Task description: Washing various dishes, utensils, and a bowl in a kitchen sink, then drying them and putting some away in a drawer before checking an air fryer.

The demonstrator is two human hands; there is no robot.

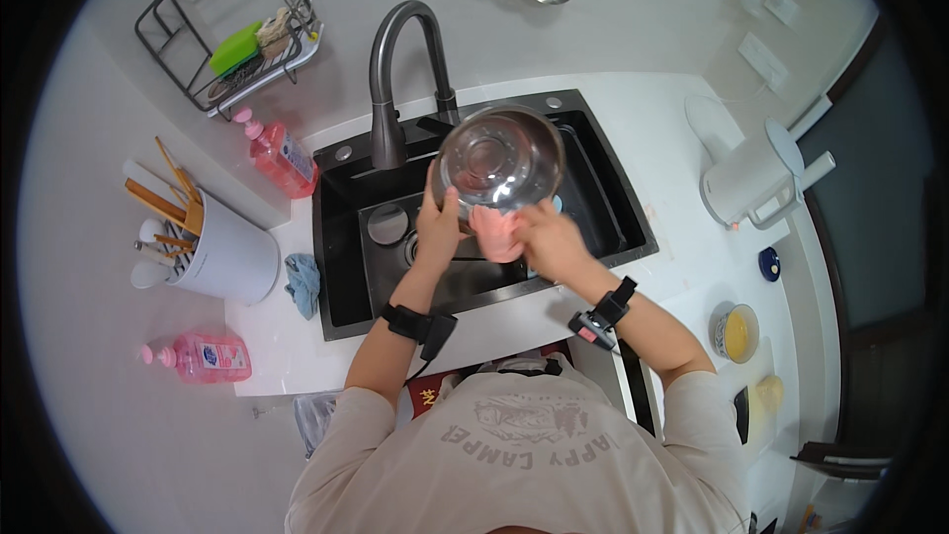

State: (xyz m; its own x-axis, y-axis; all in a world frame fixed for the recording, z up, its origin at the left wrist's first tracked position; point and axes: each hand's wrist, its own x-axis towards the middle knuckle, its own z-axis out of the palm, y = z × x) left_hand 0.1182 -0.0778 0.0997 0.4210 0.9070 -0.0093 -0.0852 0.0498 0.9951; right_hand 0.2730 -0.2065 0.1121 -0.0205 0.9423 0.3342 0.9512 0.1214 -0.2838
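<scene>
A shiny metal bowl [498,156] is held tilted above the black sink [337,311], its inside facing up. My left hand [439,226] grips the bowl's rim at its lower left, the thumb over the edge. In my right hand [552,237] is a pink cloth [495,233], pressed against the lower rim; this hand is slightly blurred. The dark pull-down faucet [389,89] arches just left of the bowl. A round drain cover [388,224] shows in the sink below.
Left of the sink are a blue cloth [302,285], a white utensil holder [237,252] and two pink soap bottles [285,159]. A wire rack [185,81] hangs above them. At right stand a white electric kettle [749,174] and a bowl of yellow liquid [736,334].
</scene>
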